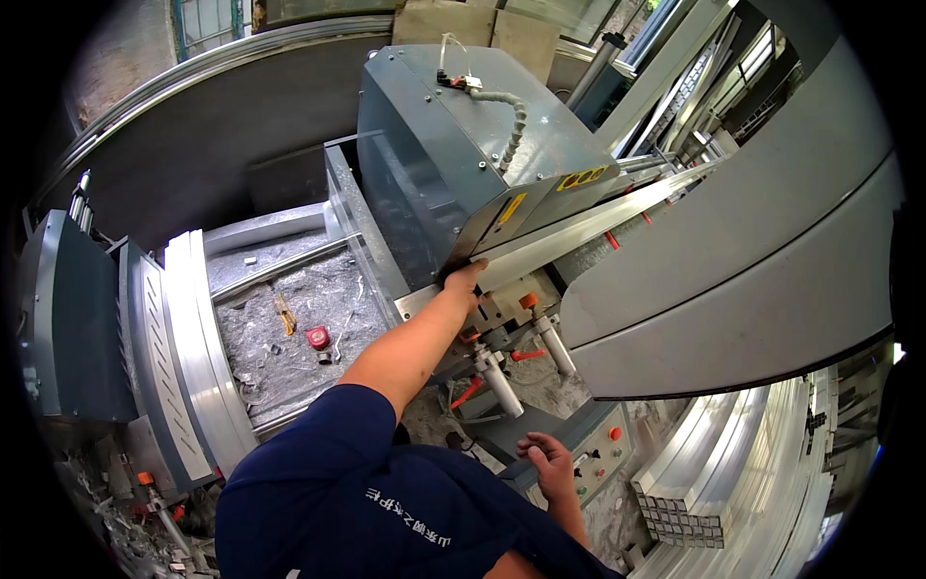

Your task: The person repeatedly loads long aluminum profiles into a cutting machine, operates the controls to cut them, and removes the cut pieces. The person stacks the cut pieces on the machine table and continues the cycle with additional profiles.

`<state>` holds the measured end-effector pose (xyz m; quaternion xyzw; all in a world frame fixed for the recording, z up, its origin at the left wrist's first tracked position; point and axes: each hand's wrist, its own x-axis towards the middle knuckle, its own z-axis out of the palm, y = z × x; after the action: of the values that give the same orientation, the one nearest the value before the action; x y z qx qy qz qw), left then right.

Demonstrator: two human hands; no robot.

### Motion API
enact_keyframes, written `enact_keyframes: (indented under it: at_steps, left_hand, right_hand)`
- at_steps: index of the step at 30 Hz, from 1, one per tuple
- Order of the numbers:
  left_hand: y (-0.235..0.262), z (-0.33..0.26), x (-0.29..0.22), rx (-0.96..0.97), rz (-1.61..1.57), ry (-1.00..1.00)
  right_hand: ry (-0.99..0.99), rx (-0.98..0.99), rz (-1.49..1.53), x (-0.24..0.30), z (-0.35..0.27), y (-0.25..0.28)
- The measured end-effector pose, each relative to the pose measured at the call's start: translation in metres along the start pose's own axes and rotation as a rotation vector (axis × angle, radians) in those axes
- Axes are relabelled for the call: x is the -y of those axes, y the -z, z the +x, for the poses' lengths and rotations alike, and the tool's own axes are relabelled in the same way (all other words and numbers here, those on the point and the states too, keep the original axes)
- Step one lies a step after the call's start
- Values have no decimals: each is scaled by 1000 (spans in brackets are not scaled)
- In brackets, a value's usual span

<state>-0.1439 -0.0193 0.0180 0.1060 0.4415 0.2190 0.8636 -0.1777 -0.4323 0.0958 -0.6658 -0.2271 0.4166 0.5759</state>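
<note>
Centre right, a machine bed (586, 262) carries a silver bar (585, 233); centre left, a scrap-strewn tray (280, 372) bears a yellow cutter (285, 315) and red tape measure (318, 338).

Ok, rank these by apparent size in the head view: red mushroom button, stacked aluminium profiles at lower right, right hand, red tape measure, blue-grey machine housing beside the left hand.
1. Blue-grey machine housing
2. Stacked aluminium profiles
3. Right hand
4. Red tape measure
5. Red mushroom button

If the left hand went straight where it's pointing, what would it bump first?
Probably the big grey machine housing, right by the fingers of the left hand. They may already touch it; depth is unclear.
</note>
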Motion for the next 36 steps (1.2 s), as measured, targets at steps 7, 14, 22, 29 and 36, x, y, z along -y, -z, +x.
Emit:
enact_keyframes:
  at_steps: [7, 14, 22, 29, 36]
  left_hand:
    - [3, 8, -1, 18, -28, 16]
    - [1, -10, -3, -45, -46, 36]
    - [75, -70, -9, -30, -8, 0]
    - [205, -163, -29, -97, -54, 1]
    - [336, -269, -52, -203, -8, -61]
  right_hand:
    - [-18, -68, -32, 1, -10, -8]
    - [-68, 22, -57, 0, 17, -15]
    - [4, 119, -49, 8, 52, -31]
    - [-1, 284, -132, 17, 76, -77]
    - [517, 364, -624, 45, 116, -161]
